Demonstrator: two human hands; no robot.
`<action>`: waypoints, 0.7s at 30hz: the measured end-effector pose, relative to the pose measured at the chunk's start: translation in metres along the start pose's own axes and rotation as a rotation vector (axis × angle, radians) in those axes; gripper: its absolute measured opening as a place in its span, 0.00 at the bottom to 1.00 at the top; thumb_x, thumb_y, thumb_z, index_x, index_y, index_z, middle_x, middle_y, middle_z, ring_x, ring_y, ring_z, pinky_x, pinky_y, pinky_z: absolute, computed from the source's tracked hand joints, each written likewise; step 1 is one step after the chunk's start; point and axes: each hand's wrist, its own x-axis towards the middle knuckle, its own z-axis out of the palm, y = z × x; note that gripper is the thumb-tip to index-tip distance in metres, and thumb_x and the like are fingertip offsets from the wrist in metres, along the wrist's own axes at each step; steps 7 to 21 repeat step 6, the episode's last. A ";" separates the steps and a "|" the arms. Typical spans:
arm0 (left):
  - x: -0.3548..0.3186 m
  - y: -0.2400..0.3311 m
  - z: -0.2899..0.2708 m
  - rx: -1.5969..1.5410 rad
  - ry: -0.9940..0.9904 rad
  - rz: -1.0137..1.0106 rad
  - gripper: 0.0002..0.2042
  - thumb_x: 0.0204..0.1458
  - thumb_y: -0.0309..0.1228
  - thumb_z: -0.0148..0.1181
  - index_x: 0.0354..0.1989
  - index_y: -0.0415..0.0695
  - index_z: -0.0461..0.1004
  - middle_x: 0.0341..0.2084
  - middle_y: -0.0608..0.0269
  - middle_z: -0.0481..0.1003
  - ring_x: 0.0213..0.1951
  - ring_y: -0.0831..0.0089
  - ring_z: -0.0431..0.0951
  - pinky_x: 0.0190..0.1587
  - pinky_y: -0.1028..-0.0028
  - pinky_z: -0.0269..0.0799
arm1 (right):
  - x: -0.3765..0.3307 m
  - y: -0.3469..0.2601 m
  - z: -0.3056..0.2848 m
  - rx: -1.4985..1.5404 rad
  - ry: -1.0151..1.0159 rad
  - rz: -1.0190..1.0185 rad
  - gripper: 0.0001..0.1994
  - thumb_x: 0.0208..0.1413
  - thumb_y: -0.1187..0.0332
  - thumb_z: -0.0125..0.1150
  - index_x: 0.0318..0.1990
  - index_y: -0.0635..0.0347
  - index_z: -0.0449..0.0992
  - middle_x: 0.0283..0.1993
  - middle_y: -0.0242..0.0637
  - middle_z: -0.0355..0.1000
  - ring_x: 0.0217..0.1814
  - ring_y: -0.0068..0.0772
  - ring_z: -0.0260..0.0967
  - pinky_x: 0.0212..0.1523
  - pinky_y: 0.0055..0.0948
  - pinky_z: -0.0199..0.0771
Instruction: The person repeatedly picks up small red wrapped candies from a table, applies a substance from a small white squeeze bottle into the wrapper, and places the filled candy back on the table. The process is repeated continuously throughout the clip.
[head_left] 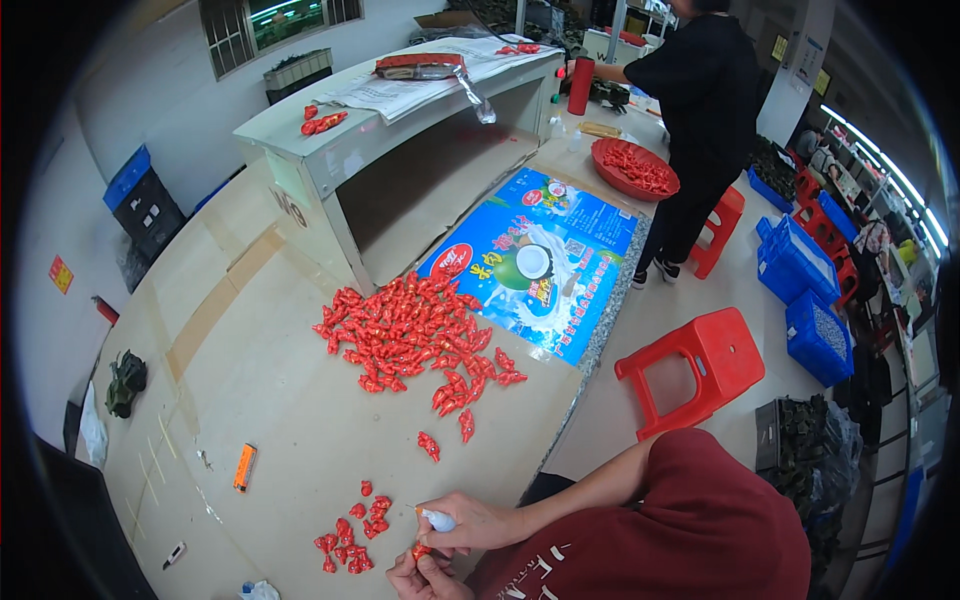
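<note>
My right hand [478, 522] is closed around a small white squeeze bottle [439, 521] with an orange tip, which points left. Just below it, my left hand [432, 580] pinches a small red figurine [421, 551] near the table's front edge. The bottle tip is slightly above the figurine, apart from it. To the left of my hands lies a small group of red figurine pieces [345, 545], with a few more pieces [377, 512] beside it. Farther off on the table spreads a large heap of glossy red figurines [410, 325]; two single ones [429, 446] lie nearer.
An orange lighter-like object [244, 467] lies on the table [270, 400] at left. A blue printed sheet [540, 265] lies beyond the heap, beside a white shelf [330, 165]. A person in black [705, 110] stands near a red basket [635, 170]. Red stool [695, 370] at right.
</note>
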 end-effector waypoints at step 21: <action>0.000 -0.001 0.000 0.020 -0.013 0.012 0.03 0.58 0.23 0.49 0.34 0.38 0.62 0.24 0.64 0.64 0.16 0.86 0.59 0.16 0.85 0.53 | 0.000 -0.003 0.001 -0.002 0.010 0.017 0.09 0.56 0.66 0.55 0.32 0.64 0.71 0.20 0.32 0.67 0.17 0.18 0.62 0.17 0.18 0.62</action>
